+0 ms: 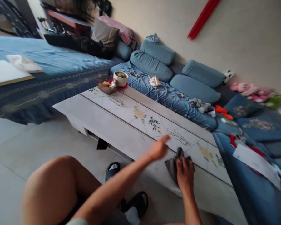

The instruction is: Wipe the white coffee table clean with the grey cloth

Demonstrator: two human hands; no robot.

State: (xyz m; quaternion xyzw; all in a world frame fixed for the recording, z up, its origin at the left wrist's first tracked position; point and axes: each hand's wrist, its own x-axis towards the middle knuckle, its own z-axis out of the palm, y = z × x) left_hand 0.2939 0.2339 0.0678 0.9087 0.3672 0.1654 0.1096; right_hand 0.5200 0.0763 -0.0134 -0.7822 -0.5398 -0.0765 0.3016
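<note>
A dark grey cloth [171,166] lies bunched on the long white coffee table [131,139], near its front edge. My right hand [186,173] presses down on this cloth, its fingers spread over the folds and gripping it against the tabletop. Just left of the cloth, my left hand [159,148] hovers over the table, slightly blurred. Its index finger stretches forward, and I see nothing held in it. Printed flowers, leaves and script run along the tabletop beneath both hands.
At the table's far end stand a potted succulent [120,78] and a brown transparent tray [107,87] with small items. A blue-covered sofa [152,90] runs behind the table, with cushions, clothes and plush toys [253,90]. My knee [53,187] and sandals [139,203] are in front.
</note>
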